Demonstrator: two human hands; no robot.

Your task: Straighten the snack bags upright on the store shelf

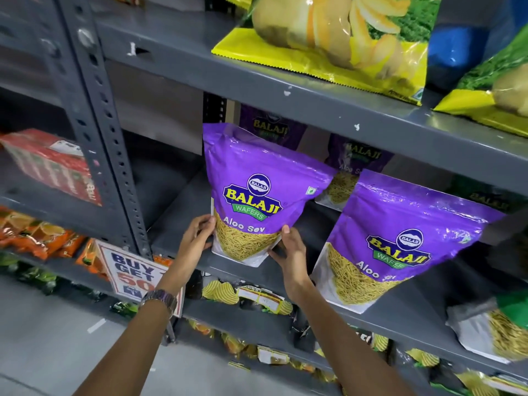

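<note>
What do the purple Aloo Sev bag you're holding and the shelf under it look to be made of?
Purple Aloo Sev bag: likely glossy plastic film; it shows bright glare, soft creases and a clear lower window exposing yellow sev. Both hands, left hand and right hand, grip its bottom corners. Shelf: seemingly grey painted metal, with a perforated upright and white chips in the paint.

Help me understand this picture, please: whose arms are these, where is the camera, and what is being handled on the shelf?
There is no machine here. A person wears a wide-angle camera on the head, looking forward and down, so the two arms are their own. The left hand and right hand grip the lower corners of a purple Aloo Sev bag standing at the front edge of a grey metal shelf. A second purple bag stands to its right, with more of the same behind. Yellow chip bags lie on the shelf above. A wristwatch sits on the left wrist.
</note>
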